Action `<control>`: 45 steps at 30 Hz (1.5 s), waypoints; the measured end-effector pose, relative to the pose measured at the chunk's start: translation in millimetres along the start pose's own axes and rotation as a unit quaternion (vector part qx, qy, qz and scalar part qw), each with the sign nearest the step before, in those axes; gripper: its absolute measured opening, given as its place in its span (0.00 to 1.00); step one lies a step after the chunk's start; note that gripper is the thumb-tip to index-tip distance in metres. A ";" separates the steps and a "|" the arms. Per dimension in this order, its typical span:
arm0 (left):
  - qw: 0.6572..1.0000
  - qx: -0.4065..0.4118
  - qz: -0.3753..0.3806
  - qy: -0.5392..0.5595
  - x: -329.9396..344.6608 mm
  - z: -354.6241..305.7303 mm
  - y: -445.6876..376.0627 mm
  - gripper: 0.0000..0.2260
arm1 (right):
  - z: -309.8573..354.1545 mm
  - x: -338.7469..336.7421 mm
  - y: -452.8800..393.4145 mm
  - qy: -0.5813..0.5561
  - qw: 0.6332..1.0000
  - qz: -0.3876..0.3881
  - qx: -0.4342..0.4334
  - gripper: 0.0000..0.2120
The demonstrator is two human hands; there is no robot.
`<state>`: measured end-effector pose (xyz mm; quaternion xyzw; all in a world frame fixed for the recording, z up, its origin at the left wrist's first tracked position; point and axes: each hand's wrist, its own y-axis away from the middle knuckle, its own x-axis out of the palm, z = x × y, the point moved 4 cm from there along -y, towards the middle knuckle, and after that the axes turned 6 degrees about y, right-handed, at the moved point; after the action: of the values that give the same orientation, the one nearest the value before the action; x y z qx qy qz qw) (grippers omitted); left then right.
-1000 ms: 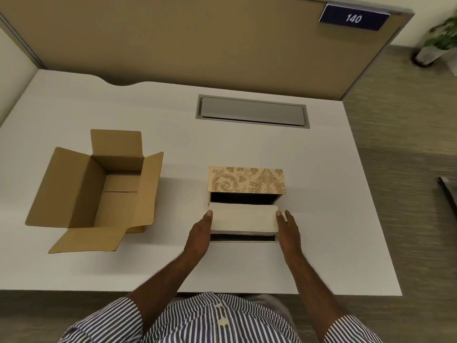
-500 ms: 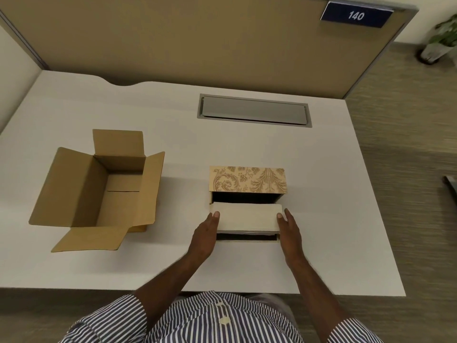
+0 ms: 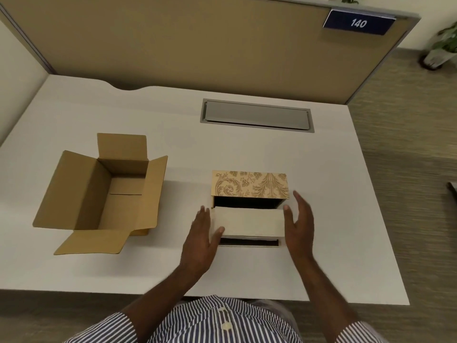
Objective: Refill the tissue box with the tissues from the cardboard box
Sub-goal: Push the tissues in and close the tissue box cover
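Observation:
The tissue box (image 3: 249, 184) stands in the middle of the white desk, its gold-patterned lid raised at the back and its dark inside showing. A cream stack of tissues (image 3: 248, 221) rests in the opening and sticks up above the front rim. My left hand (image 3: 200, 243) lies flat along the stack's left end, fingers spread, thumb touching its front corner. At the stack's right end is my right hand (image 3: 300, 226), fingers straight and apart, reaching past the lid's corner. To the left, the brown cardboard box (image 3: 91, 194) sits with its flaps open and looks empty.
A grey cable hatch (image 3: 256, 116) is set into the desk (image 3: 333, 194) behind the tissue box. A tan partition (image 3: 197, 45) walls off the far edge. The desk's right edge drops to carpet, with a potted plant (image 3: 442, 45) far right.
Both hands gripped the stack's ends before; now their fingers have spread and stretched forward, and the stack sits a little lower in the tissue box. The cardboard box has not moved.

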<state>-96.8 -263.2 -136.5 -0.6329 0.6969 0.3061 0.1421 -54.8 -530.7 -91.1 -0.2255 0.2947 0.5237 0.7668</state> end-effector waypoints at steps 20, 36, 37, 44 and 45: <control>0.889 0.166 0.142 -0.402 38.2 -5.6 0.6 0.43 | 76.0 45.6 -39.6 0.336 0.874 0.235 -0.261 0.20; 0.923 0.328 0.006 -0.200 -1.6 10.3 51.1 0.20 | 52.1 40.2 7.1 0.318 0.901 0.125 -0.266 0.20; 0.927 0.335 -0.023 -0.166 -8.2 10.5 51.8 0.18 | 49.4 40.2 10.6 0.318 0.901 0.120 -0.270 0.20; 0.940 0.270 -0.036 -0.206 -4.9 -23.0 2.8 0.32 | 15.6 42.1 54.7 0.352 0.869 0.069 -0.340 0.22; 0.939 0.259 -0.022 -0.223 -0.1 -26.3 -4.3 0.33 | 10.4 42.9 61.0 0.356 0.866 0.073 -0.345 0.22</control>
<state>-87.6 -279.1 -117.1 -0.5046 0.6887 0.2446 0.4596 -97.8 -473.8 -115.4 -0.6245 0.3642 0.5303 0.4429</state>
